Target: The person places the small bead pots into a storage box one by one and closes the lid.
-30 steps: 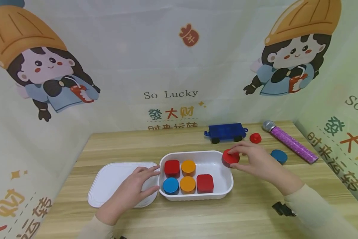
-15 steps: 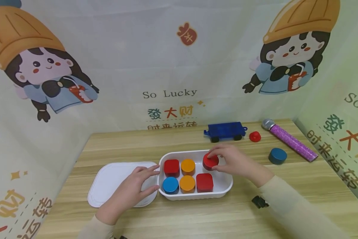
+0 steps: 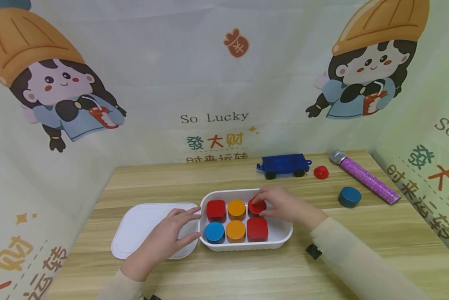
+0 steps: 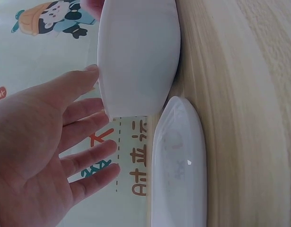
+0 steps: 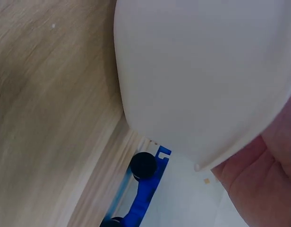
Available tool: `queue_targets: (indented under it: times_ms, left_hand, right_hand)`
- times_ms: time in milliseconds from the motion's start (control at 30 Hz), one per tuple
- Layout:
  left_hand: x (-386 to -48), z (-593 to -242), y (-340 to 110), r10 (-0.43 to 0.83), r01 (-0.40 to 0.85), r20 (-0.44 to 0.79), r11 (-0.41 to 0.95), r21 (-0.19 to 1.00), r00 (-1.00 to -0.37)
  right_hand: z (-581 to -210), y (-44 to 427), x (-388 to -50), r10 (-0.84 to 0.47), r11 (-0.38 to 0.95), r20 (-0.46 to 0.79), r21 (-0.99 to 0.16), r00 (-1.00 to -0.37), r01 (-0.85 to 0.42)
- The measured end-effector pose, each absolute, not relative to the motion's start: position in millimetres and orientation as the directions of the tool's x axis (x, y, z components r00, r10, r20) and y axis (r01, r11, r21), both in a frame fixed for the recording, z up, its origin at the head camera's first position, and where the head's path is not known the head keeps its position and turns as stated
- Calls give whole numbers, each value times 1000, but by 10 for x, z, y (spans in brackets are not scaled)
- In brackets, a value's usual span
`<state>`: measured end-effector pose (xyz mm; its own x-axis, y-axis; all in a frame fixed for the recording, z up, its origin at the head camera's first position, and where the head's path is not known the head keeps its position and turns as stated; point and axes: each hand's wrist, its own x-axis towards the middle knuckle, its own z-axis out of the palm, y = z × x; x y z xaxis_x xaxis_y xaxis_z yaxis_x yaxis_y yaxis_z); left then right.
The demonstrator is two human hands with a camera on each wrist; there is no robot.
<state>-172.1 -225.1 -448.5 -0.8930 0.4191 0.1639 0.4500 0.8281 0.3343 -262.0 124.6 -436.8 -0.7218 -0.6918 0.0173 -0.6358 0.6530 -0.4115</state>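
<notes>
In the head view my right hand [image 3: 282, 204] pinches a round red block [image 3: 257, 207] inside the white box [image 3: 280, 241], at the far row beside a round orange block [image 3: 236, 209]. A square red block [image 3: 216, 211] sits at that row's left end. The near row holds a round blue block [image 3: 214, 232], a second orange block [image 3: 235, 231] and a square red block [image 3: 257, 229]. My left hand [image 3: 168, 233] touches the box's left rim with thumb and fingertips, fingers extended, as the left wrist view also shows. The box wall hides my right fingertips in the right wrist view.
A white lid [image 3: 134, 229] lies left of the box, under my left hand. Behind the box stand a blue toy wagon [image 3: 286, 165] and a small red piece [image 3: 321, 172]. To the right lie a round dark blue block [image 3: 349, 196] and a purple microphone [image 3: 368, 179].
My right hand has carried the round red block leftward from over the box's right rim, down beside the far orange block. My left hand has stayed at the left rim.
</notes>
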Motion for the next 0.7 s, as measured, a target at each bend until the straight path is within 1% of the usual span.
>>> queue_targets:
  times_ms: [333,500,700]
  left_hand:
    - [-1712,-4477,-2251,408,436,155,831,345,-900]
    - [-1704,-4487,-2254,413,451,182,824,342,-892]
    - [-1711,-4486,-2241,413,448,175,823,349,-894]
  right_hand:
    - [-4382,1199,-2636,-688,660,15,-401,-725,-635]
    - [-4382,1195,-2639,-687,659,16,-407,-727,-632]
    - [-4341,1316,-2570,-678,648,62,-420,-732,-636]
